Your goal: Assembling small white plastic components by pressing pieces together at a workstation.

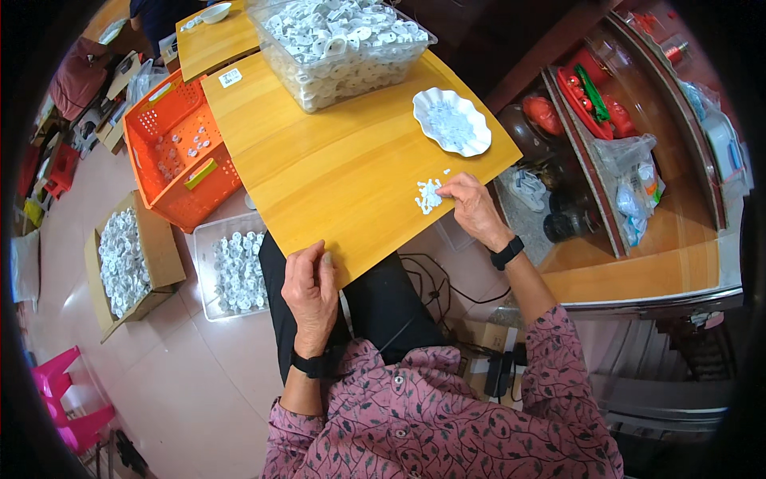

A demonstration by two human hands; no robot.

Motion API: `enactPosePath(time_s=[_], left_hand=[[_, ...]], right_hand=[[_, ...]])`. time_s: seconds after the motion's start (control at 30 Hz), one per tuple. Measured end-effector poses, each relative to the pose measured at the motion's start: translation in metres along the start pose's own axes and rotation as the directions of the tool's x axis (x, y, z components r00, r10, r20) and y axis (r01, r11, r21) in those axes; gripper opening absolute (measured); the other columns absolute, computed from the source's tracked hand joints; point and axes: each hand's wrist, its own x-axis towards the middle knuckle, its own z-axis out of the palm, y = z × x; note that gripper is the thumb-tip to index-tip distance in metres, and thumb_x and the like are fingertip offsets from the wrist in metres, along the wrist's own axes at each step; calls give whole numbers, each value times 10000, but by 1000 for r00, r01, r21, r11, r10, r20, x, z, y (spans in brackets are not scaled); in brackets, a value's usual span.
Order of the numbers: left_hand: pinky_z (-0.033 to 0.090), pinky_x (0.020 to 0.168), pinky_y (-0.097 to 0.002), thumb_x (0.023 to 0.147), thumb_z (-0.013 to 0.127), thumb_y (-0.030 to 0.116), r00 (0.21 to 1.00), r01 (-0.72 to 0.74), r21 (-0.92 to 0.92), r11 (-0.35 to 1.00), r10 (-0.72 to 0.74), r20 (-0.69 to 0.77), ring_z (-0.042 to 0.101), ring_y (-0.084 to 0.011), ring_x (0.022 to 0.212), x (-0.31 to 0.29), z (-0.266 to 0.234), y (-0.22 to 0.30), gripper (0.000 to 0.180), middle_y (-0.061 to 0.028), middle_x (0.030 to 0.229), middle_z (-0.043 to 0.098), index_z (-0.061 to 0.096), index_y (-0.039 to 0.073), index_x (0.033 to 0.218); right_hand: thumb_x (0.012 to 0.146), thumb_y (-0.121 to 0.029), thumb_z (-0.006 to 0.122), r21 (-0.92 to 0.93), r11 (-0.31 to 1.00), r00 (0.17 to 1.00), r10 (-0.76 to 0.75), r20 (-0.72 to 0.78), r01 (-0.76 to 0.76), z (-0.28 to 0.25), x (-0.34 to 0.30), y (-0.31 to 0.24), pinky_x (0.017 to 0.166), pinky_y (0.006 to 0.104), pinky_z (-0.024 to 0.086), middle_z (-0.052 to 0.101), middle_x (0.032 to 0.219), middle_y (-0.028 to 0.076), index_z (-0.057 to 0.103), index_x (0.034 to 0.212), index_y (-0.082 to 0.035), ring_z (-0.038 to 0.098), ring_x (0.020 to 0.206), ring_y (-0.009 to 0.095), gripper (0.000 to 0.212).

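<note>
On the far left, a bright pink plastic stool (70, 399) stands on the pale, shiny tile floor (171, 375). Next comes a brown cardboard box (165, 239) full of small white parts. Near it is an orange plastic basket with holes (179, 195), with a few white bits inside. Beside that, a clear, low plastic bin (205, 275) holds more white parts. The left hand (309, 291) is at the near edge of the smooth yellow wooden table (319, 176), fingers loosely curled; I can't tell if it holds anything. A big clear plastic tub (343, 86) sits on the table, heaped with white parts. Then there is a little pile of white pieces (428, 196) on the bare wood, near the table's right edge. Past the pile, a white dish with a wavy rim (481, 137) holds see-through bits. The right hand (477, 211) has its fingers bent close together, tips at the pile; I can't see if they pinch a piece. On the far right stands a brown wooden shelf (666, 278) packed with things.
</note>
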Motion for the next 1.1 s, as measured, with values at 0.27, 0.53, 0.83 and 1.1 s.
enactPosePath(time_s=[0.27,0.53,0.83,1.1], left_hand=[[530,658,-317,885,647,-32,1000,11,-28,1000,-11,-22,653,-242,741,0,0,0,168,-139,892,643,650,-4,1051],[537,703,-345,868,656,-17,1000,22,-18,1000,-22,-3,660,-283,805,0,-1,0,187,-154,913,654,655,-1,1054],[537,701,-348,875,654,-16,999,43,-59,997,-42,2,656,-284,806,-1,-2,0,181,-153,913,646,655,1,1055],[537,706,-351,880,655,-7,999,54,-66,996,-54,9,656,-288,811,-1,-3,-2,176,-157,918,646,657,2,1056]], right_hand=[[791,148,498,-65,997,999,41,-29,-42,-4,-1,-6,833,399,500,639,912,152,690,970,1,619,913,343,301],[805,99,515,-44,999,1000,18,14,-17,0,-6,-3,906,418,464,639,1039,157,687,987,6,576,1011,343,267],[781,108,508,-103,992,997,-78,1,78,4,1,-11,889,418,483,660,1035,172,686,1006,14,597,992,359,302],[799,121,507,-85,996,1000,27,-4,-27,-10,-5,-13,884,406,493,663,1013,162,683,980,11,609,990,354,276]])
